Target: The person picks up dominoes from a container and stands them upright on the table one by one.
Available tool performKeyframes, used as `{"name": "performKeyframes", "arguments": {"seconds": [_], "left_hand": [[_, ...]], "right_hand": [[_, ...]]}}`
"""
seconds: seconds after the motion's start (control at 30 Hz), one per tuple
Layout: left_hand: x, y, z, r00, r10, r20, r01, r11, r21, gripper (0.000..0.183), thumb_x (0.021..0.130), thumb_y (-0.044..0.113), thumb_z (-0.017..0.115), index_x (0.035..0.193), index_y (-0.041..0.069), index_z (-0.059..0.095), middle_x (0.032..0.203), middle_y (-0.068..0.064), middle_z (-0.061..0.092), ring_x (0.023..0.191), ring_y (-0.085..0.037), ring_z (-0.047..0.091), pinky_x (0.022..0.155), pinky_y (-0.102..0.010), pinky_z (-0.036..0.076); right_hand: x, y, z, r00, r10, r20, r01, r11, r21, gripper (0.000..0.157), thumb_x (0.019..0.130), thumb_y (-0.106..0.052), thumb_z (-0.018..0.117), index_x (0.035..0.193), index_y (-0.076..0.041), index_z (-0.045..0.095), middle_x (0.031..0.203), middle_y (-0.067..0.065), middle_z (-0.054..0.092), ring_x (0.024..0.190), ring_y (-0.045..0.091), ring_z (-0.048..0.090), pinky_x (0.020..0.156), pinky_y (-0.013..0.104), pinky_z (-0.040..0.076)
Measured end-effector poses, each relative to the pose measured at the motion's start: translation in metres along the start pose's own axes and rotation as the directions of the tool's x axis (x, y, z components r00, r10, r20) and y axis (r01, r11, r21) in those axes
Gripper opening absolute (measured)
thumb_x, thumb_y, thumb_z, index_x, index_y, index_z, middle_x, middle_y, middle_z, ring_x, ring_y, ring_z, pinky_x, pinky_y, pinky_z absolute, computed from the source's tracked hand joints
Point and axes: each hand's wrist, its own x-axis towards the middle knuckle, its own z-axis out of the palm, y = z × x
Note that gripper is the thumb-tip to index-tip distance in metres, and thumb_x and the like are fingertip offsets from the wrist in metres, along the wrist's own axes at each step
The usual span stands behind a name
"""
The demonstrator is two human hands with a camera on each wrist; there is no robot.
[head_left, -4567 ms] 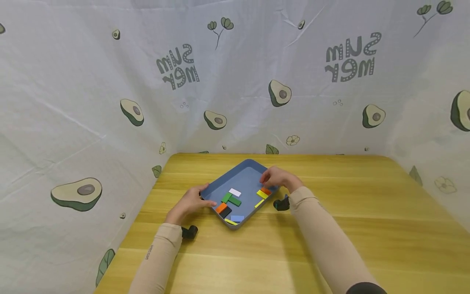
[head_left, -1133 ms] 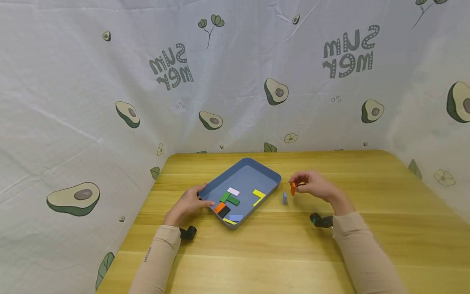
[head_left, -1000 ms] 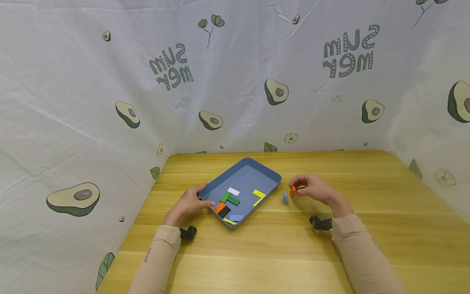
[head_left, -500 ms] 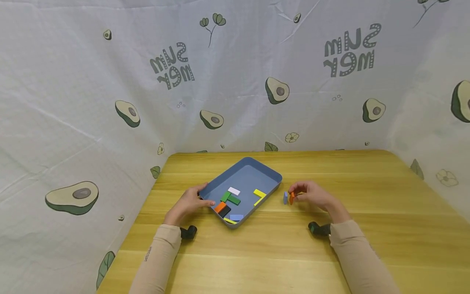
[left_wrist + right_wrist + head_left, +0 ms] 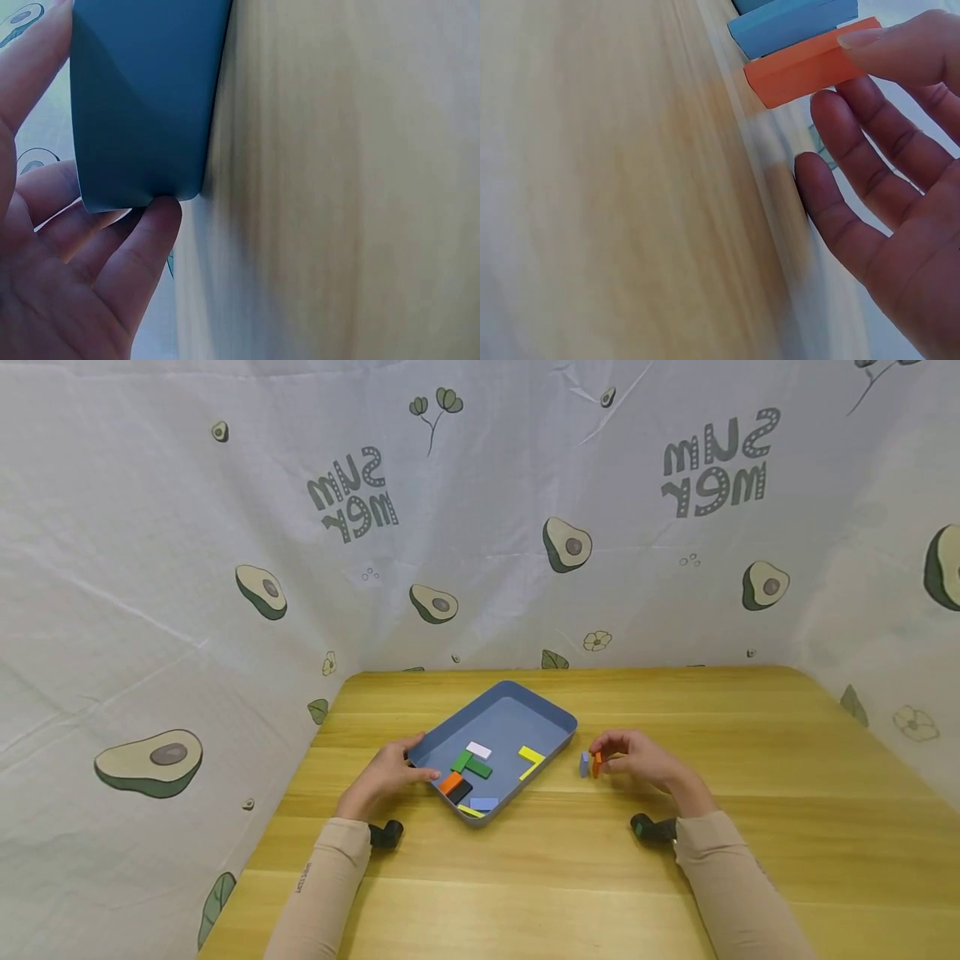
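Observation:
My left hand (image 5: 382, 779) grips the left corner of a blue tray (image 5: 510, 718), thumb over the rim and fingers against the outer wall; the left wrist view shows the fingers at the tray's end (image 5: 142, 112). To the right of the tray, my right hand (image 5: 637, 760) pinches an orange domino (image 5: 597, 765) upright at the tabletop. Just left of it a blue domino (image 5: 583, 764) stands on its own. In the right wrist view the orange domino (image 5: 806, 67) lies parallel to the blue one (image 5: 791, 26) with a narrow gap, and the lower fingers are spread loose.
Inside the tray lie a white domino (image 5: 478, 750), green ones (image 5: 478, 768), an orange one (image 5: 450, 783), a black one (image 5: 461, 792), a blue one (image 5: 483, 804) and yellow ones (image 5: 531, 753). A printed cloth (image 5: 495, 610) hangs behind the wooden table (image 5: 480, 893).
My right hand has moved from the tray to the table beside it, taking the orange domino out, then lowered it beside the standing blue domino. My left hand has stayed on the tray.

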Motion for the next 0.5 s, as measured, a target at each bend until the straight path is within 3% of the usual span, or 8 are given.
{"name": "performKeyframes", "arguments": {"seconds": [0.23,0.5], "left_hand": [[0.0,0.001,0.001,1.0,-0.004,0.0,0.004,1.0,-0.001,0.09,0.083,0.029,0.084,0.156,0.007,0.036,0.162,-0.017,0.033,0.15,-0.037,0.03,0.12,-0.054,0.03],[-0.001,0.0,0.0,1.0,-0.007,-0.001,0.007,1.0,-0.007,0.09,0.083,0.028,0.084,0.156,0.007,0.036,0.162,-0.017,0.033,0.15,-0.037,0.029,0.12,-0.054,0.029]], "right_hand": [[-0.004,-0.009,-0.001,1.0,0.011,-0.029,-0.012,0.999,-0.03,0.035,0.089,0.005,0.065,0.12,0.016,0.056,0.116,0.026,0.061,0.099,0.009,0.058,0.085,0.019,0.051],[0.007,-0.058,0.005,0.993,0.05,-0.108,-0.056,0.997,-0.057,0.041,0.094,-0.001,0.064,0.129,0.015,0.051,0.12,0.03,0.056,0.099,0.017,0.058,0.082,0.021,0.055]]}}
